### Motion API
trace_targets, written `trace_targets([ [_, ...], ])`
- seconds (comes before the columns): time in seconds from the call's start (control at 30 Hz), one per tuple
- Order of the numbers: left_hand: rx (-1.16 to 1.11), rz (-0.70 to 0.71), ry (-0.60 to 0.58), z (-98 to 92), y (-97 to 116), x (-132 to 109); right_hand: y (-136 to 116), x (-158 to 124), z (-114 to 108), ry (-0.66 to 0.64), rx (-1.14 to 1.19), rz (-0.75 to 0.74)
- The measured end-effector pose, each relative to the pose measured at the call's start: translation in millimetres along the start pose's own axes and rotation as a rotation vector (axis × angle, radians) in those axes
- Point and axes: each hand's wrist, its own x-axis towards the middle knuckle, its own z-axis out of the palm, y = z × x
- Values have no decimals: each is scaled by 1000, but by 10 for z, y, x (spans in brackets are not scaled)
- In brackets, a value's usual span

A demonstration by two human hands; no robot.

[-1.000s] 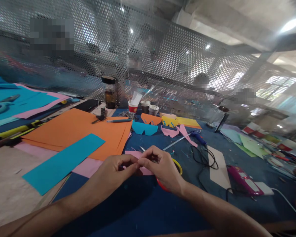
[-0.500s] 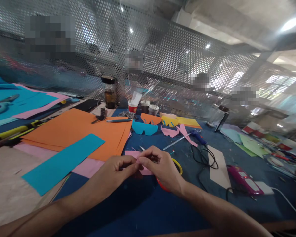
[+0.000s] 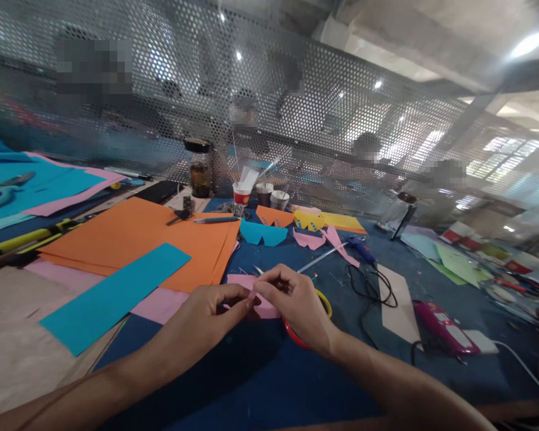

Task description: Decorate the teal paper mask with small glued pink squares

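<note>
Pink paper's [image 3: 239, 280] edge between hands [image 3: 299, 306] — blue mat [image 3: 269, 383] open

The left hand [image 3: 206, 311] and the right hand [image 3: 296, 308] are both bare, from the fingertips at the grip back across the knuckles. Behind the grip the wrists are uncovered too. The left forearm [image 3: 130, 371] and the right forearm [image 3: 386, 383] run bare all the way to the lower edge of view; whether a sleeve begins farther up cannot be told. Both forearms are slim and smooth, widening gradually away from the grip. The fingers [image 3: 276, 280] of the right hand are slender, and its knuckles stand out as small ridges just behind the grip. The nails are too small and blurred to make out.
</note>
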Motion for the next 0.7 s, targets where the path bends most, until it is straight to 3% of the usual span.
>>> trace_targets([
  [0.4,64,6,14,12,2,-20,46,5,-22,45,-62,-7],
  [0.7,-57,-23,-3,6,-34,13,54,10,-30,57,-59,-3],
])
